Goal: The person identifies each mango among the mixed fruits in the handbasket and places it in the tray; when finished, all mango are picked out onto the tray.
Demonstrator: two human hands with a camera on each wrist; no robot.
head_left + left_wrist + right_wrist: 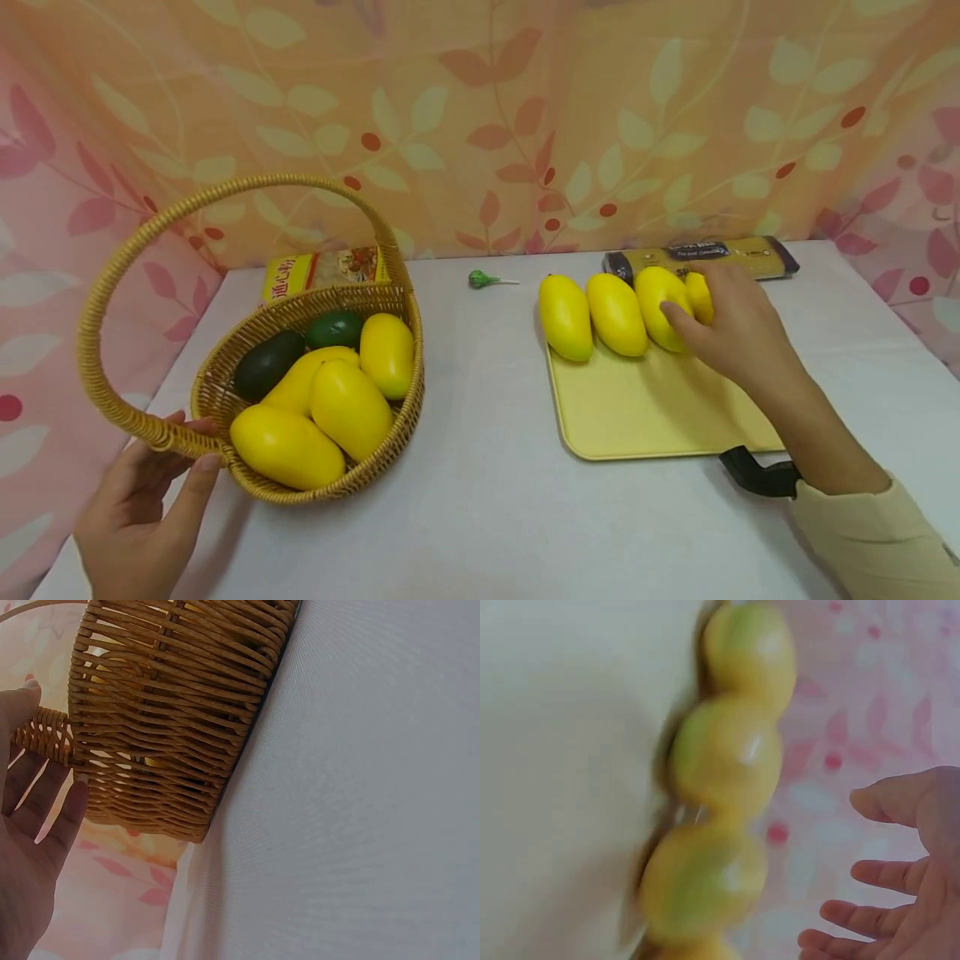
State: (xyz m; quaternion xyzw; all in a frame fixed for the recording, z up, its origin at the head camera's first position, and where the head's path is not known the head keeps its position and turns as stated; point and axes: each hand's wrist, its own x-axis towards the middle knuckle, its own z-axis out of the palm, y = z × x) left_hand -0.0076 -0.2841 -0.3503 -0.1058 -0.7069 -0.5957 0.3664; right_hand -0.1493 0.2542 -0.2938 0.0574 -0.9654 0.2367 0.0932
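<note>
Left hand [138, 508] pinches the wicker basket [401, 437] by its handle [153, 432], mangoes [350, 410] and green fruits [268, 365] inside. From here, right hand [727, 325] looks kinda splayed, near four more mangoes [617, 315] along the far edge of the yellow board [637, 421].

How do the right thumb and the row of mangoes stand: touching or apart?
Apart: the right wrist view plainly shows patterned cloth between the right thumb and the mangoes.

At left, mangoes [351, 410] lie in a basket [408, 421]; at right, more mangoes [617, 315] on a tray [637, 417]
</note>
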